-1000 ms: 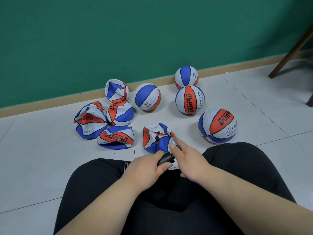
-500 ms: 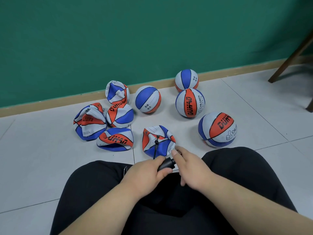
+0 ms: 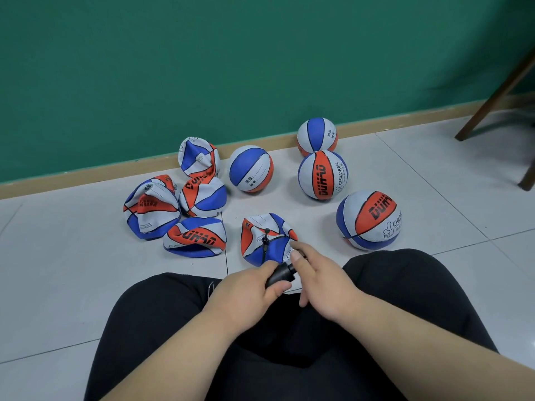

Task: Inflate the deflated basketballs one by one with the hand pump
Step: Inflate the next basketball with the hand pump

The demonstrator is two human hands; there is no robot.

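The deflated basketball [image 3: 279, 247] we are working on lies crumpled on the floor tiles [image 3: 72, 270] just ahead of our knees. A thin black hose [image 3: 264, 247] is plugged into its valve and runs back to the hand pump [image 3: 280, 274]. Our left hand [image 3: 246, 293] wraps its grip round the pump's black barrel, fingers curled under and thumb over the top. Our right hand [image 3: 321, 285] sits at the far end of the barrel. Its grip seems to pinch the handle between thumb and forefinger, though the handle itself is mostly hidden. The ball is beyond both grips, touching neither hand and joined to them only by the hose. We judge this to be the pumping step for this ball, barely started, since its skin is still folded in. Next we need to draw the handle out and drive it in, holding the barrel steady so the hose does not tug out of the valve. To the left lie four more flat balls [image 3: 195, 237], and four round balls [image 3: 369, 220] stand near the green wall [image 3: 202, 68].
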